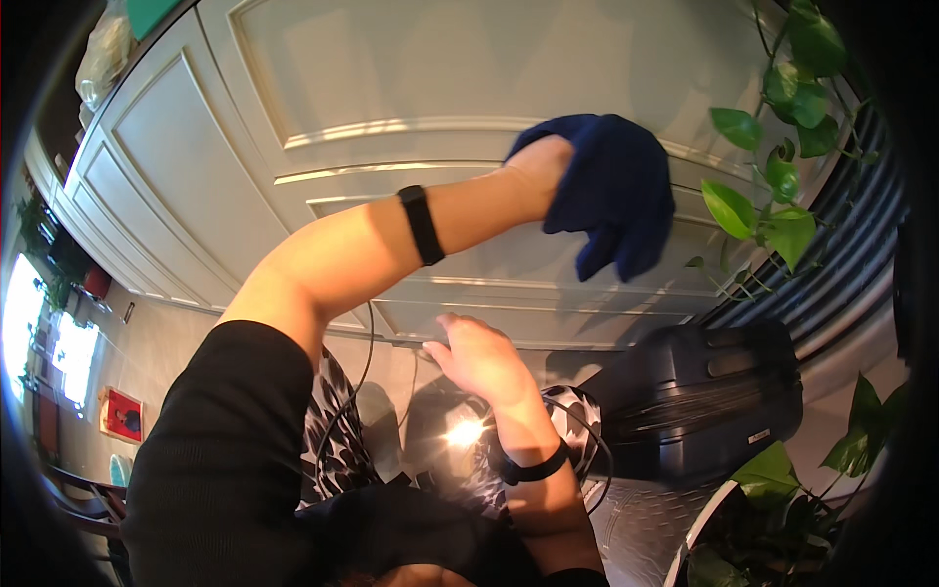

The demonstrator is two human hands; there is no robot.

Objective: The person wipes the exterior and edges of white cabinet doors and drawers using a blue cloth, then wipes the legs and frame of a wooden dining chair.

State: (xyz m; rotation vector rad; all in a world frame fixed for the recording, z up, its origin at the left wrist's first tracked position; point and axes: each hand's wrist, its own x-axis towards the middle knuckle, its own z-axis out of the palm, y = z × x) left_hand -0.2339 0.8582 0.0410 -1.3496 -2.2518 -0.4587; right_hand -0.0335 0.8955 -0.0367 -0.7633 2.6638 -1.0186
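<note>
My left hand [544, 167] reaches across to the right, holding a dark blue cloth [616, 191] against or just in front of the pale panelled cabinet doors [469, 66]. The cloth covers my fingers, and its lower end hangs loose. I cannot tell whether it touches the panel. Lower down, my right hand [480, 359] is in the air before my body, with nothing in it and the thumb apart from the fingers. Black bands circle both forearms.
A dark suitcase [704, 403] lies on the floor to the right. Trailing green leaves [788, 176] hang beside the cabinet, near a dark ribbed surface [843, 220]. Another potted plant [763, 528] stands at lower right. A black cable [367, 352] hangs over my patterned trousers [341, 425].
</note>
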